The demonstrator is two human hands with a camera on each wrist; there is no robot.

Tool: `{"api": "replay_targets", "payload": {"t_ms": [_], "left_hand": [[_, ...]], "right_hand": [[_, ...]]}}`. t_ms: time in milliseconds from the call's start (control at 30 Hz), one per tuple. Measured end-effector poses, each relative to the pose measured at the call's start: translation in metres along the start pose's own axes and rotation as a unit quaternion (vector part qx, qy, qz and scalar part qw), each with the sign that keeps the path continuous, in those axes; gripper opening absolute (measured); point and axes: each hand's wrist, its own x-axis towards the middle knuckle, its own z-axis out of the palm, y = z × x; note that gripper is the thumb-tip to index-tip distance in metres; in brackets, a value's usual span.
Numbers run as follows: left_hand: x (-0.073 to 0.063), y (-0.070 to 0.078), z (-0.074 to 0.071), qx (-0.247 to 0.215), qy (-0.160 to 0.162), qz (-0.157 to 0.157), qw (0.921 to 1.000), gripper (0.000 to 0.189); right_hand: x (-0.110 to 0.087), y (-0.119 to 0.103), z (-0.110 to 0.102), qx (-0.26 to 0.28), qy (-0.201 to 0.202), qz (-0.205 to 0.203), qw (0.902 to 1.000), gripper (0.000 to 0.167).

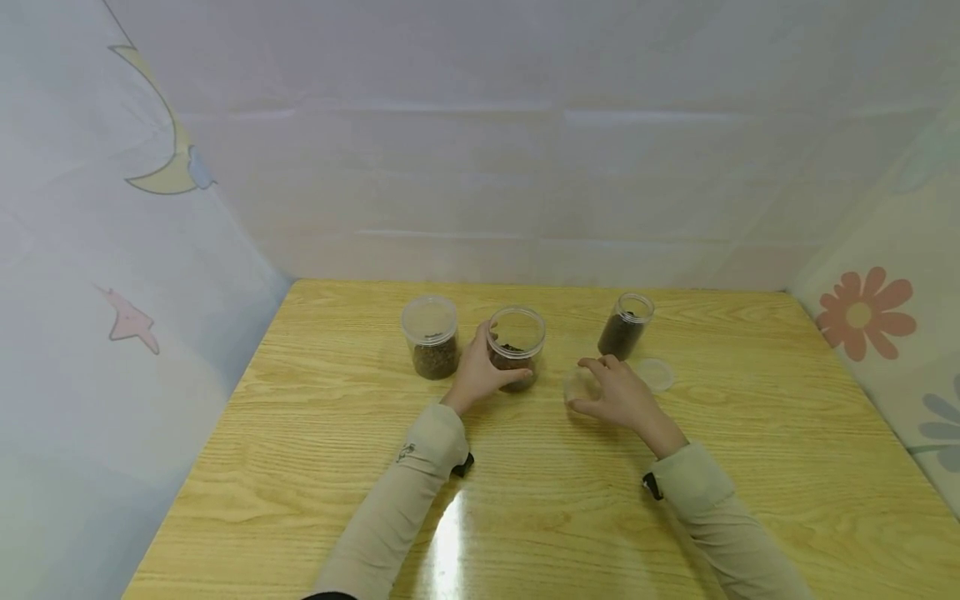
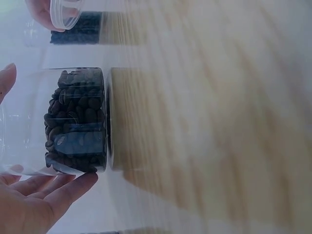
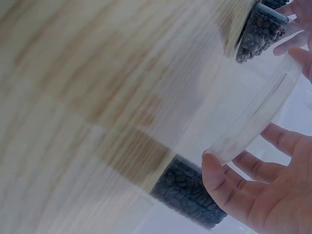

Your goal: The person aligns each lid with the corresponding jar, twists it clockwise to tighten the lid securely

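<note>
My left hand (image 1: 477, 375) grips the middle clear jar (image 2: 75, 122), fingers on one side and thumb on the other. The jar stands upright on the table, open at the top and partly filled with dark coffee beans (image 2: 73, 112). To its right, my right hand (image 1: 621, 396) holds a round translucent lid (image 3: 258, 114) by its rim, tilted above the tabletop. In the right wrist view, the fingertips (image 3: 213, 163) press along the lid's edge. Behind that hand stands a narrower clear jar (image 1: 622, 329) of dark beans.
A capped clear jar (image 1: 433, 342) of brownish contents stands left of my left hand. Another translucent lid (image 1: 655, 375) lies flat on the wooden table (image 1: 540, 500), right of my right hand. Patterned cloth walls (image 1: 465, 200) rise at the back and both sides.
</note>
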Motion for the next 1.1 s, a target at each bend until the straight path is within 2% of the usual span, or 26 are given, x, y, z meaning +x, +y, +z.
{"api": "replay_targets", "payload": {"t_ms": [567, 1100], "left_hand": [[-0.008, 0.002, 0.000, 0.006, -0.002, -0.014, 0.9999, 0.101], [-0.017, 0.007, 0.000, 0.010, 0.000, -0.020, 0.9997, 0.102]], "right_hand": [[-0.003, 0.001, -0.001, 0.003, -0.004, 0.011, 0.9999, 0.069], [-0.006, -0.002, -0.003, 0.005, 0.003, 0.004, 1.0000, 0.067]]}}
